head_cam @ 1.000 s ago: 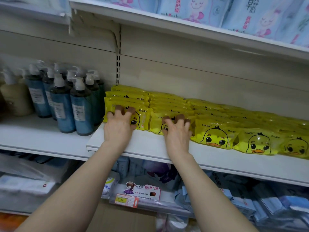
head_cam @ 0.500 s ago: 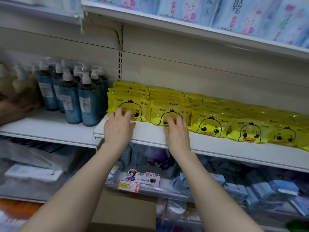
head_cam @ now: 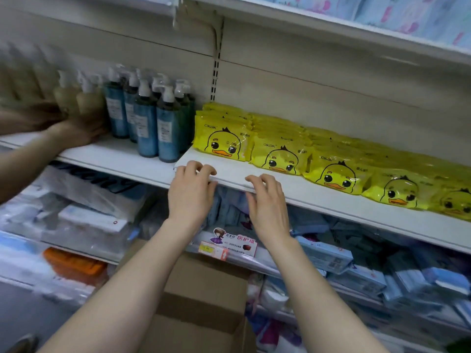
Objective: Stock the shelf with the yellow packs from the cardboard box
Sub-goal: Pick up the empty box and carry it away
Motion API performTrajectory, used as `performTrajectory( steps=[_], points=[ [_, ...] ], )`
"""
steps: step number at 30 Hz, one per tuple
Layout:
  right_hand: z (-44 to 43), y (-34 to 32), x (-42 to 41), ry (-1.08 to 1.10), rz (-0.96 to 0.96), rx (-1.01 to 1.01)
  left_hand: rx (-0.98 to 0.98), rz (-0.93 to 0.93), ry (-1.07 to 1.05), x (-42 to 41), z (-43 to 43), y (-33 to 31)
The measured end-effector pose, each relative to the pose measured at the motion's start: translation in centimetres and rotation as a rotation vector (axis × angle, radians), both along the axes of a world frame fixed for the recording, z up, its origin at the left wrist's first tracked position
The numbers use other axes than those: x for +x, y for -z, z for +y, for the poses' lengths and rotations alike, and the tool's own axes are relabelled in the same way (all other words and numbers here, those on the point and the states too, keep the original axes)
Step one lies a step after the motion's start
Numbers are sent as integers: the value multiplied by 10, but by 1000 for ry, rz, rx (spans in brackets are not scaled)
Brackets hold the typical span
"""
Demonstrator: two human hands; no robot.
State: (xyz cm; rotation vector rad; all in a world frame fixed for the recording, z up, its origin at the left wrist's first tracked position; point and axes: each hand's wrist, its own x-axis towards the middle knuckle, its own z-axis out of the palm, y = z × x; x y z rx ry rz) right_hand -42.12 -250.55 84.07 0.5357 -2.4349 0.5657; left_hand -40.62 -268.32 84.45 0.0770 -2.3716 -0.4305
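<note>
Yellow duck-face packs (head_cam: 221, 142) lie in rows along the white shelf (head_cam: 331, 200), several deep, from the shelf's left end to the right edge of view. My left hand (head_cam: 191, 194) and my right hand (head_cam: 267, 202) hover side by side at the shelf's front edge, just short of the leftmost packs. Their fingers are loosely bent and they hold nothing; the fingertips lie on or just over the shelf lip. The cardboard box (head_cam: 201, 301) stands below between my forearms, its flap open and its inside hidden.
Blue pump bottles (head_cam: 153, 123) stand left of the packs, with beige bottles (head_cam: 76, 98) beyond. Another person's hand (head_cam: 76, 131) reaches in at those beige bottles. Lower shelves hold blue and white packets (head_cam: 356, 271). An upper shelf (head_cam: 331, 24) overhangs.
Both my hands have drawn back from the front packs to the shelf's front edge, letting go of them. Another person's hand has come in at the left by the bottles.
</note>
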Motion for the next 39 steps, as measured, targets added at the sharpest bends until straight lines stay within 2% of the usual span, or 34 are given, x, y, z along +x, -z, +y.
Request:
performTrajectory(
  steps=[10, 14, 17, 24, 27, 33, 34, 37, 39],
  points=[
    [-2, 61, 28, -244, 39, 63, 81, -194, -180, 72, 13, 76],
    [-1, 110, 43, -331, -115, 84, 104, -313, -265, 106, 20, 122],
    [-1, 154, 52, -384, -271, 128, 220, -395, -312, 141, 27, 163],
    [-12, 264, 60, -448, -668, 390, 439, -676, -445, 239, 40, 269],
    [-21, 297, 58, -458, -700, 481, 506, -767, -523, 272, 43, 305],
    [-35, 334, 72, -456, -724, 555, 516, -886, -759, 318, 53, 362],
    [-35, 339, 78, -456, -722, 557, 573, -894, -802, 322, 56, 369],
    [-35, 350, 93, -446, -723, 578, 928, -840, -885, 327, 62, 383],
    [-33, 356, 101, -448, -731, 583, 1019, -778, -866, 326, 63, 388]
  ],
)
